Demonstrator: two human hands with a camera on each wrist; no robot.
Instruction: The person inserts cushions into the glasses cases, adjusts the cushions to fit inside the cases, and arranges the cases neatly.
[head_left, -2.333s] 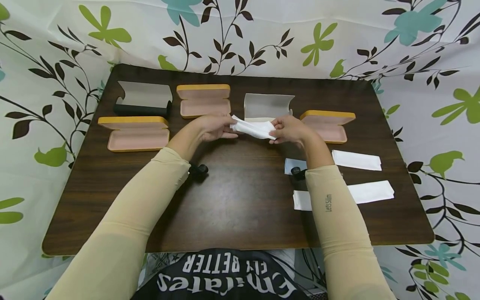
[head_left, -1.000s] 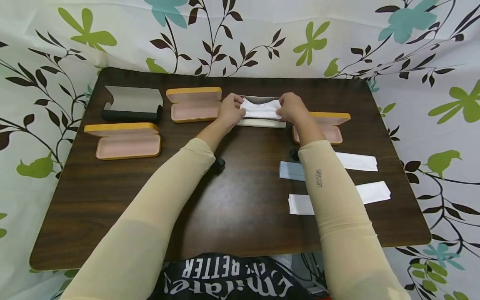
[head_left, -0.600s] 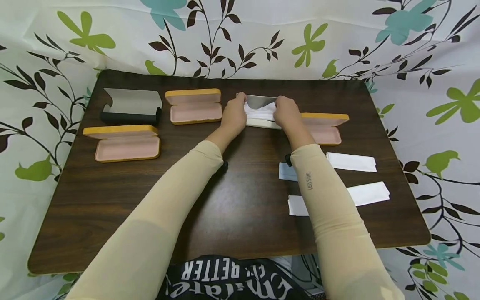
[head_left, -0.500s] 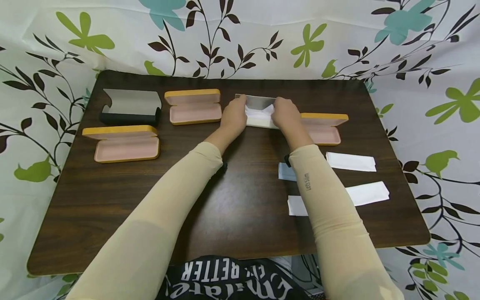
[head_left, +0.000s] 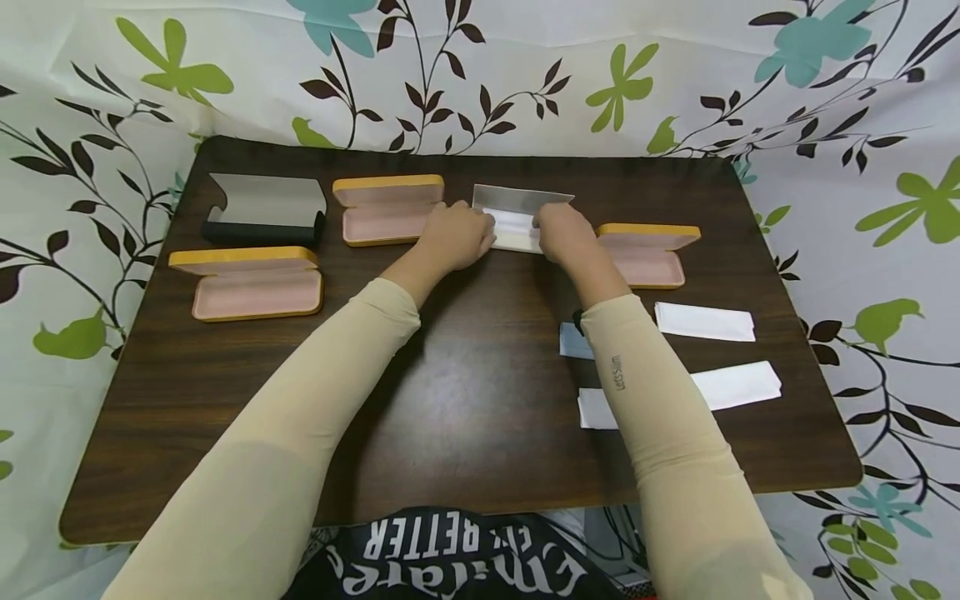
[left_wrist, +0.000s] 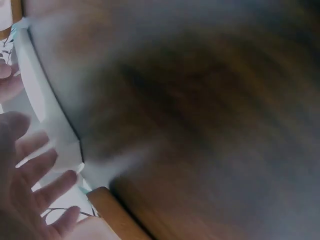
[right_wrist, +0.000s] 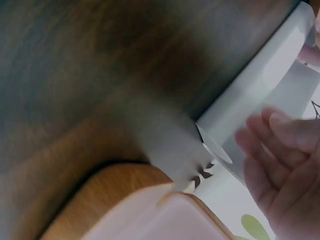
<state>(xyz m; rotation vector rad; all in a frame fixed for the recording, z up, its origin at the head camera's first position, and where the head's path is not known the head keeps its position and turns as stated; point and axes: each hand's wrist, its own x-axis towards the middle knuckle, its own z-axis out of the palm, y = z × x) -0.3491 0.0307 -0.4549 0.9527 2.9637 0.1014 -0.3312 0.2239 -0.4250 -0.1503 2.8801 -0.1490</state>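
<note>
A folded white cloth (head_left: 513, 225) lies inside an open grey-white glasses case (head_left: 522, 198) at the back middle of the table. My left hand (head_left: 459, 235) is at the case's left end. In the left wrist view that hand (left_wrist: 37, 175) has spread, lightly bent fingers with nothing between them. At the right end is my right hand (head_left: 566, 237), its fingertips over the cloth's edge. The right wrist view shows this hand (right_wrist: 287, 170) loosely bent and gripping nothing, beside the case's pale outer wall (right_wrist: 260, 75). Whether its fingertips touch the cloth is hidden.
Yellow-edged cases with pink linings stand open at left (head_left: 257, 296), back (head_left: 386, 223) and right (head_left: 651, 268). A dark case (head_left: 264, 233) is back left. Two white cloths (head_left: 705, 322) (head_left: 738, 386) and a blue cloth (head_left: 574, 342) lie at right, partly under the right arm.
The white cloth, earlier stretched between both hands in front of the case, has gone down into it. My hands pressed at its ends, and the left has since drawn back leftward.
</note>
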